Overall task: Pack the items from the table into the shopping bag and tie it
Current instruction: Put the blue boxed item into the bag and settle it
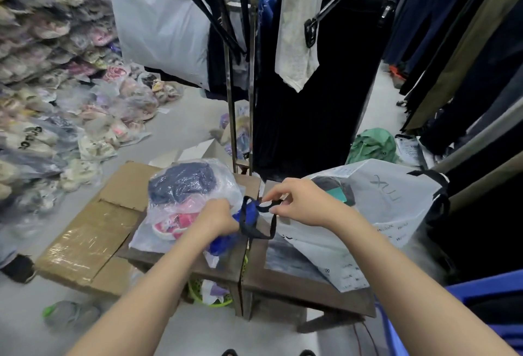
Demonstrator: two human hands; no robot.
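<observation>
On the dark wooden table (283, 279) lies the shopping bag (379, 214), crinkly white plastic with grey print, slumped on its side with its mouth toward the hands. The right hand (297, 202) pinches its flat black woven handle (263, 227) between thumb and fingers. The left hand (218, 219), left of the bag, is closed around a soft blue garment (249, 217). Further left of the bag sits a glossy clear packet (186, 194) of navy and pink clothing.

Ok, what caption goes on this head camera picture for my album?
Two hands hold a blue cloth item with black straps beside a white plastic shopping bag.
</observation>
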